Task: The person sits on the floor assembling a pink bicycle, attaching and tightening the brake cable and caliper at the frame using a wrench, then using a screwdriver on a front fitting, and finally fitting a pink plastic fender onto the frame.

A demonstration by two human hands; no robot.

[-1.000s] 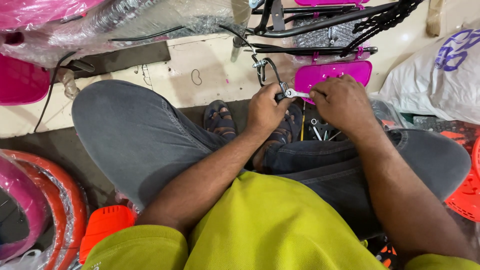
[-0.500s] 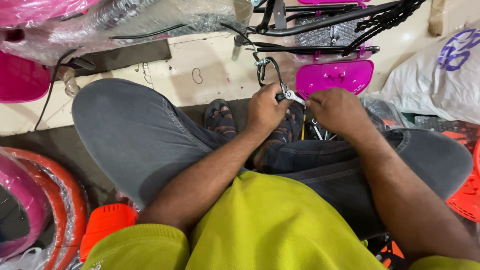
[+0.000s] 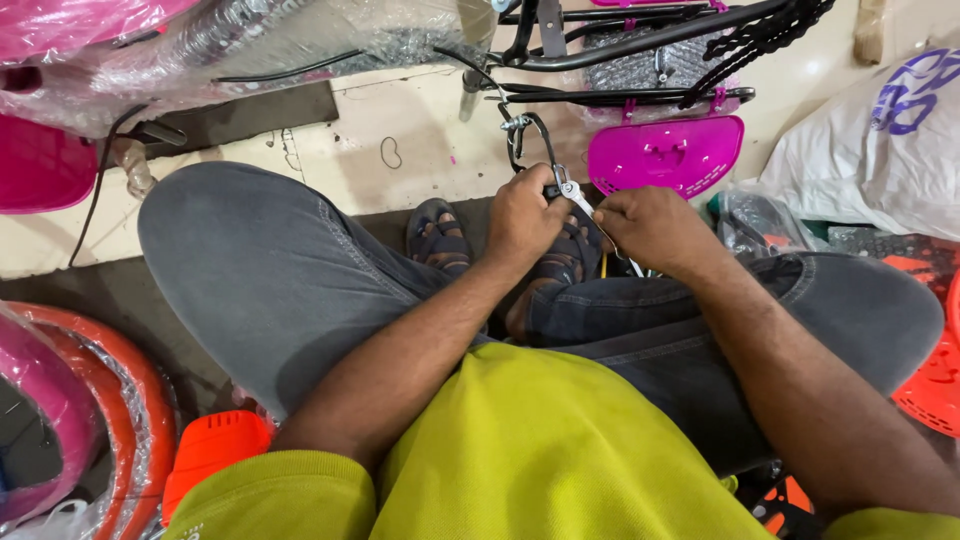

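The person sits cross-legged on the floor with both hands brought together just above the crossed ankles, and between them lies a small silvery metal wrench point(image 3: 572, 192), its shiny head poking up from the gap where the two fists meet. The left hand point(image 3: 524, 218) is curled tight, fingers clamped round a dark handle-like part beside the wrench, knuckles turned up toward the camera. The right hand point(image 3: 650, 228) is closed too, thumb and fingers pinched on the lower end of the wrench, the back of the hand facing up. From the top of the left fist a thin black brake cable with a metal clamp point(image 3: 520, 135) loops upward toward the black tubular bicycle frame point(image 3: 640, 40) lying across the far floor. Both forearms run down and inward from the yellow-green shirt point(image 3: 560, 450), elbows spread wide over grey trousers point(image 3: 270, 270), wrists nearly touching. A dark strapped sandal point(image 3: 440, 240) shows just left of the left hand. Beyond the right hand stands a glossy magenta plastic panel point(image 3: 665, 155), near the frame. A white plastic sack point(image 3: 870, 160) lies well to the right, orange plastic rims in clear wrap point(image 3: 120, 400) at the near left.
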